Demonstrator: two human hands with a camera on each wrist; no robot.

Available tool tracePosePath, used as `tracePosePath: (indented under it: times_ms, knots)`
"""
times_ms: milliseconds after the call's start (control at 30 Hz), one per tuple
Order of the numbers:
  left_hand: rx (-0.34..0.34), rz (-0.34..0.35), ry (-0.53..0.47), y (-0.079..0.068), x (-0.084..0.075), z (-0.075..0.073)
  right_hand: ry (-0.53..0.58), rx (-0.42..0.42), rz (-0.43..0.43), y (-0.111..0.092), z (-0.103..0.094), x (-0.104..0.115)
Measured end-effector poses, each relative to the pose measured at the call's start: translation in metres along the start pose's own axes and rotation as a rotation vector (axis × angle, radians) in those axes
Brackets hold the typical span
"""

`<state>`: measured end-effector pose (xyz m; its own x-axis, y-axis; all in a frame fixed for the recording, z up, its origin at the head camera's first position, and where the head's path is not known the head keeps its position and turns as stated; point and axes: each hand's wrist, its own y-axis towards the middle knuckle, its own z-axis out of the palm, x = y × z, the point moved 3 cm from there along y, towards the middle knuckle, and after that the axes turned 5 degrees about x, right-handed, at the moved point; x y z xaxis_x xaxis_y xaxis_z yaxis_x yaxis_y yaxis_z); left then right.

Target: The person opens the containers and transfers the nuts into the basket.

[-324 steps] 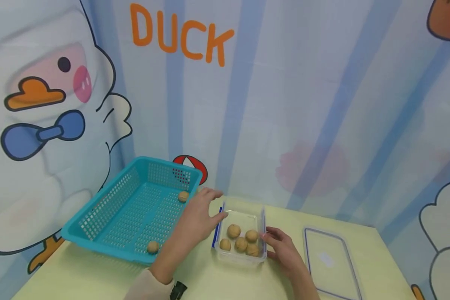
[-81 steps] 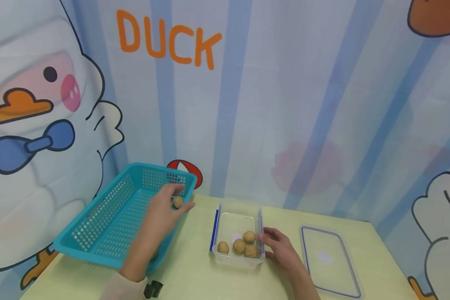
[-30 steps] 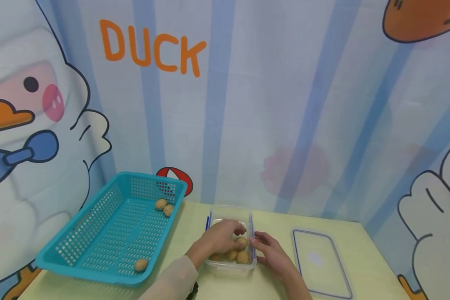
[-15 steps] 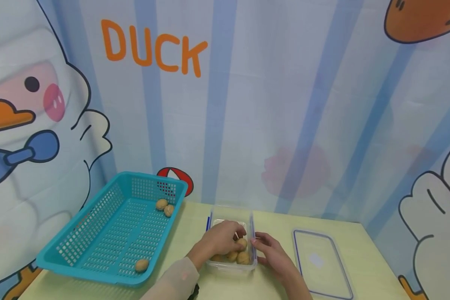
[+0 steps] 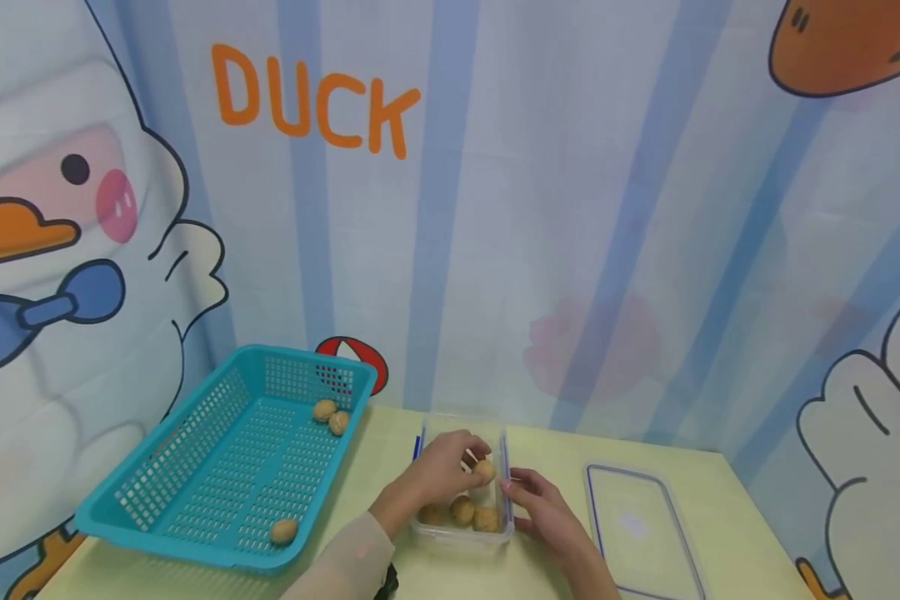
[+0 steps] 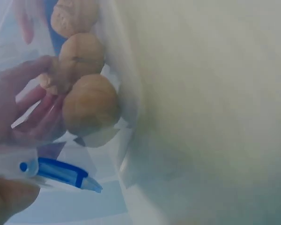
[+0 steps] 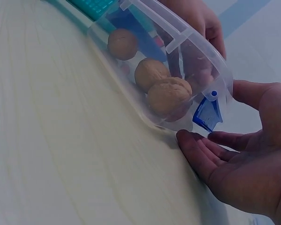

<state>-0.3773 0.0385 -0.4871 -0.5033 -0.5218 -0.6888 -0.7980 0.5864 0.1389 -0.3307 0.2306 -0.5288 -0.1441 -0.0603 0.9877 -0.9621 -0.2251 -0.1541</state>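
Observation:
A clear plastic food container (image 5: 461,536) stands uncovered on the table, a blue clip along its left side. My left hand (image 5: 438,468) reaches into it and pinches a walnut (image 5: 483,472) between thumb and fingers, above the others. Along the container's near end lie three more walnuts (image 5: 462,511), one partly covered by the left hand; the right wrist view shows these walnuts (image 7: 151,75) through the wall. My right hand (image 5: 549,515) grips the container's right side, thumb at the rim and fingers low by the blue clip (image 7: 208,114).
To the left, a turquoise perforated basket (image 5: 217,560) holds two walnuts (image 5: 331,417) at its far right corner and another walnut (image 5: 283,531) near its front. The container's clear lid (image 5: 633,525) with a blue seal lies flat on the right. A printed curtain (image 5: 480,250) hangs behind the table.
Earlier the left hand carried a walnut to the basket, which now holds three. It then came back into the container, and in the last half second the pinched walnut rose slightly. The right hand stayed.

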Motion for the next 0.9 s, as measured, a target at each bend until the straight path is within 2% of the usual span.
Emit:
tracePosePath:
  times_ms: [133,367,500,667,900]
  knots:
    - [0.015,0.035,-0.069,0.000,-0.002,-0.004,0.007,-0.009,-0.002,-0.001,0.001,-0.001]
    - [-0.009,0.069,-0.084,-0.007,-0.013,-0.012,0.013,-0.007,0.002,-0.001,0.002,0.000]
    - [-0.051,0.106,-0.122,-0.020,-0.024,-0.023,0.005,-0.019,0.004,-0.003,0.002,0.002]
    - [-0.137,0.128,-0.152,-0.037,-0.034,-0.041,0.003,-0.036,0.007,-0.004,0.002,0.002]
    - [-0.206,0.123,-0.157,-0.063,-0.046,-0.061,0.002,-0.036,-0.003,-0.002,0.002,0.002]
